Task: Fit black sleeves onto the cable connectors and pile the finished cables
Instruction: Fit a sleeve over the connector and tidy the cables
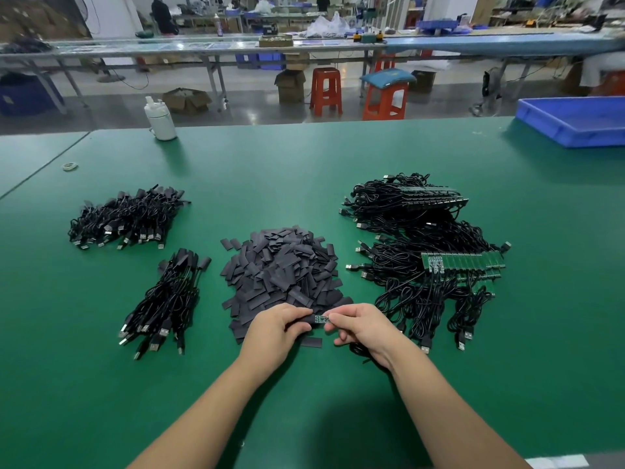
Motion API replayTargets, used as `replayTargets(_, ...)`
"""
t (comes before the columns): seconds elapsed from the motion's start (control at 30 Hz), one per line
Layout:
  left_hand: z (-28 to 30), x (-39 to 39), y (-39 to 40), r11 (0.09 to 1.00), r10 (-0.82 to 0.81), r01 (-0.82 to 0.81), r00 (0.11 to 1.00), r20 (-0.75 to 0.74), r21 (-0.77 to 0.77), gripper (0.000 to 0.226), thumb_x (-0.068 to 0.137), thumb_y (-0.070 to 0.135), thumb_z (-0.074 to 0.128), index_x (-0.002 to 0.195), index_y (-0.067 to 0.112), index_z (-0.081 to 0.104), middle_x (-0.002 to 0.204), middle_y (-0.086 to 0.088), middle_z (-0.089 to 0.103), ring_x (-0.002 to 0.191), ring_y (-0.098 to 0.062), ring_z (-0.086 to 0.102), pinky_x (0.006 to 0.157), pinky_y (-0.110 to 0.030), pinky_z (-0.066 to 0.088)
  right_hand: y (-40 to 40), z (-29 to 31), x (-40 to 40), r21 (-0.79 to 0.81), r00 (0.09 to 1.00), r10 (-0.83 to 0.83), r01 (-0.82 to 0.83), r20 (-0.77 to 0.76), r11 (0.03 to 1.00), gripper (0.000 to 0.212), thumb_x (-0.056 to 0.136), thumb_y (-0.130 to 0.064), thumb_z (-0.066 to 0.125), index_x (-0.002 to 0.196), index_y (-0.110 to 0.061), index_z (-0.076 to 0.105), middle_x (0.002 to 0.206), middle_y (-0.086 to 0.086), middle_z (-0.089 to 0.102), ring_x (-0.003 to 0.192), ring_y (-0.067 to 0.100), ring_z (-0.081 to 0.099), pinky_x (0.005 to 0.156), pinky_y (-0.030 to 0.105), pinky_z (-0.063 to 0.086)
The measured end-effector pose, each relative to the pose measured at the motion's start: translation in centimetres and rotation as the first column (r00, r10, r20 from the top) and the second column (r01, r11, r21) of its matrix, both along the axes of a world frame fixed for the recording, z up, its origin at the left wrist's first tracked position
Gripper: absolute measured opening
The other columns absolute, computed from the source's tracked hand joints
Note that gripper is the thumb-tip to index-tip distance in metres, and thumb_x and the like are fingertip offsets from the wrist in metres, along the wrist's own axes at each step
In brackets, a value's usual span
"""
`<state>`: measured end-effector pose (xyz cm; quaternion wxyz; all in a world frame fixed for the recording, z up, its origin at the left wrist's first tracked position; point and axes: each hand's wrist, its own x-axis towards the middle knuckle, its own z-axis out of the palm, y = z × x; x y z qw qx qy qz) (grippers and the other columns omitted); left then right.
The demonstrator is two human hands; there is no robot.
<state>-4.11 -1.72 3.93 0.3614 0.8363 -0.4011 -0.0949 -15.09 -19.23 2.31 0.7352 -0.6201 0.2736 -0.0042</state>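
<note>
left hand (277,328) pinches a flat black sleeve (306,320); right hand (363,328) pinches a small green circuit-board connector (322,319). heap of loose black sleeves (280,269) at 12 o'clock, touching both hands. white plastic bottle (160,120) at 11 o'clock.

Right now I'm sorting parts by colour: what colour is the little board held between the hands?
Green, seen in the head view: the little board.

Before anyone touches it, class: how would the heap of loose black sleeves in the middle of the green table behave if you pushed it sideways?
The heap of black sleeves would probably spread rather than slide as one, since the pieces lie loose and unstacked. Each looks thin and flat, so likely light and unlikely to roll. Strays already lie apart on the green table, suggesting they scatter easily.
</note>
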Motion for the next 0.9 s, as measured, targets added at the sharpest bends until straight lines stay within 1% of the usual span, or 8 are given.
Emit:
replayTargets(0.07, 0.1, 0.1, 0.1, 0.999, -0.022, 0.022, 1.0, 0.015, 0.025, 0.028, 0.086, 0.024, 0.073, 0.114, 0.027, 0.073, 0.102, 0.014, 0.07, 0.096, -0.006, 0.062, 0.09, -0.025, 0.047, 0.0, -0.1, 0.0, -0.011, 1.0, 0.003, -0.003, -0.002, 1.0, 0.013, 0.096, -0.01, 0.064, 0.103, -0.009, 0.075, 0.082, 0.005, 0.074, 0.056, 0.007, 0.054, 0.067, 0.027, 0.057)
replayTargets(0.27, -0.3, -0.4, -0.4, 0.997, -0.049, 0.047, 0.998, 0.038, 0.053, 0.029, 0.087, 0.031, 0.071, 0.116, 0.031, 0.072, 0.103, 0.014, 0.071, 0.096, -0.006, 0.062, 0.088, -0.026, 0.048, 0.1, -0.2, 0.1, -0.041, 0.999, 0.053, -0.053, 0.003, 0.998, 0.011, 0.095, -0.01, 0.066, 0.1, -0.013, 0.075, 0.083, 0.005, 0.075, 0.055, 0.008, 0.052, 0.067, 0.026, 0.055)
replayTargets(0.47, -0.5, -1.1, -1.0, 0.997, -0.065, 0.062, 0.993, 0.103, 0.039, 0.027, 0.088, 0.035, 0.069, 0.115, 0.032, 0.072, 0.097, 0.013, 0.071, 0.092, -0.006, 0.062, 0.083, -0.026, 0.05, 0.0, -0.3, -0.2, -0.073, 0.996, 0.088, -0.087, 0.01, 0.994, 0.011, 0.095, -0.014, 0.067, 0.101, -0.018, 0.074, 0.085, 0.005, 0.077, 0.059, 0.009, 0.06, 0.07, 0.026, 0.056)
replayTargets(0.6, -0.4, -1.1, -1.0, 0.999, -0.026, 0.028, 0.999, 0.048, -0.038, 0.023, 0.086, 0.026, 0.073, 0.109, 0.028, 0.075, 0.096, 0.013, 0.072, 0.089, -0.002, 0.063, 0.084, -0.017, 0.048, 0.1, -0.1, -0.1, -0.089, 0.994, 0.109, -0.109, -0.005, 0.99, 0.015, 0.099, -0.02, 0.059, 0.105, -0.019, 0.073, 0.094, 0.005, 0.078, 0.06, 0.011, 0.06, 0.066, 0.024, 0.055)
replayTargets(0.67, -0.3, -1.2, -1.1, 0.998, -0.001, 0.002, 1.0, 0.014, -0.07, 0.022, 0.085, 0.021, 0.074, 0.107, 0.025, 0.077, 0.094, 0.012, 0.072, 0.087, -0.002, 0.063, 0.081, -0.009, 0.044, 0.2, 0.1, -0.1, -0.097, 0.993, 0.114, -0.116, -0.02, 0.988, 0.018, 0.101, -0.022, 0.055, 0.107, -0.02, 0.072, 0.095, 0.005, 0.078, 0.06, 0.012, 0.061, 0.066, 0.024, 0.054)
replayTargets(0.73, -0.3, -1.4, -1.2, 0.996, 0.01, -0.009, 1.0, 0.003, -0.092, 0.022, 0.084, 0.018, 0.075, 0.105, 0.023, 0.077, 0.093, 0.011, 0.072, 0.085, -0.001, 0.063, 0.079, -0.003, 0.04, 0.1, 0.1, -0.1, -0.087, 0.994, 0.106, -0.107, -0.015, 0.99, 0.018, 0.101, -0.02, 0.055, 0.108, -0.017, 0.071, 0.095, 0.006, 0.078, 0.06, 0.012, 0.062, 0.066, 0.024, 0.055)
replayTargets(0.8, -0.3, -1.6, -1.2, 0.996, 0.006, -0.004, 1.0, 0.015, -0.091, 0.021, 0.085, 0.018, 0.075, 0.105, 0.022, 0.077, 0.093, 0.009, 0.072, 0.085, -0.003, 0.064, 0.078, -0.002, 0.039, 0.1, 0.1, -0.2, -0.068, 0.996, 0.09, -0.091, -0.009, 0.994, 0.018, 0.1, -0.017, 0.056, 0.109, -0.014, 0.071, 0.094, 0.008, 0.078, 0.06, 0.012, 0.064, 0.067, 0.026, 0.056)
replayTargets(0.9, -0.3, -1.7, -1.3, 0.997, -0.015, 0.019, 0.998, 0.06, -0.073, 0.021, 0.086, 0.017, 0.073, 0.107, 0.02, 0.076, 0.094, 0.007, 0.071, 0.084, -0.005, 0.064, 0.079, -0.005, 0.041, 0.0, 0.0, -0.3, -0.052, 0.996, 0.086, -0.086, -0.005, 0.995, 0.016, 0.1, -0.014, 0.057, 0.11, -0.011, 0.07, 0.094, 0.009, 0.078, 0.062, 0.012, 0.066, 0.067, 0.026, 0.056)
